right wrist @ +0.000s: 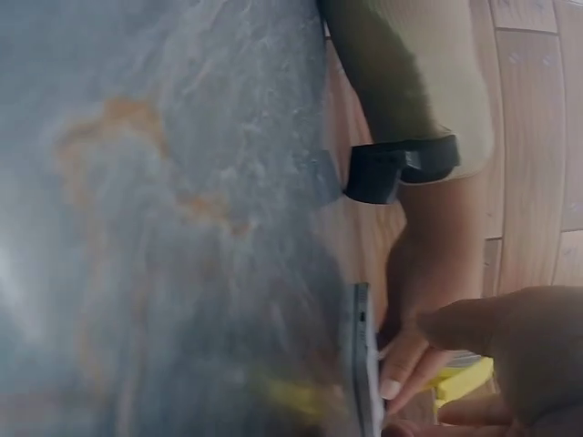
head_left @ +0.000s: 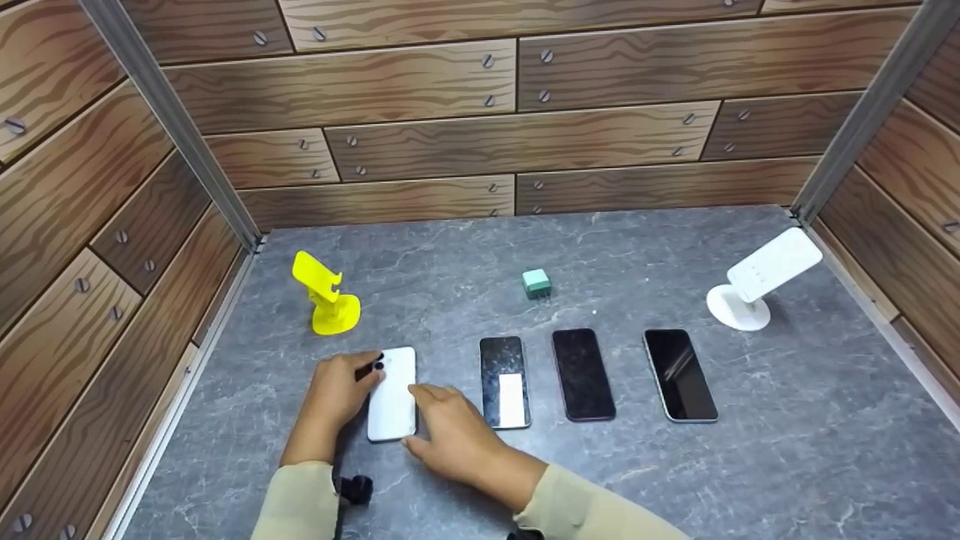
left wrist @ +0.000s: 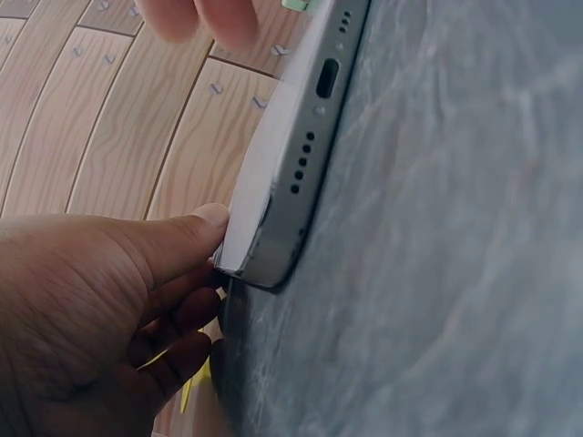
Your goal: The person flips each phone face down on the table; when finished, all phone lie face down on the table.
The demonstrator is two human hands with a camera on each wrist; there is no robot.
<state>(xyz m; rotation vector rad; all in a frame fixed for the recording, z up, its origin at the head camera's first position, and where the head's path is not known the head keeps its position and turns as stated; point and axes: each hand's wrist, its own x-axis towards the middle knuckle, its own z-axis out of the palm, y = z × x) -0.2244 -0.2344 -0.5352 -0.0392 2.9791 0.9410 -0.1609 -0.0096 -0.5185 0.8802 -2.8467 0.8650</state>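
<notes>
White phone [head_left: 394,405] in play, lying at the near left of the table [head_left: 600,480], back upward, the charging port [left wrist: 327,79] at its near end. The left hand [head_left: 337,390] has its left edge, thumb on top, fingers curled alongside: a light pinch. And the right hand [head_left: 454,431]? Fingers loose at the right edge, gripping nothing; whether they touch, I can't tell.

Looks like the handling step, phone being either taken up or squared off. The next move probably calls for a firmer hold from both sides, kept level.

Just beyond, far left, the yellow stand [head_left: 337,315], its cradle unfilled. Right of the hands, three dark phones in a row: left one [head_left: 491,367], middle one [head_left: 583,375], right one [head_left: 681,375]. Farther back, a green charger [head_left: 536,281]; far right, a white stand [head_left: 776,262].
</notes>
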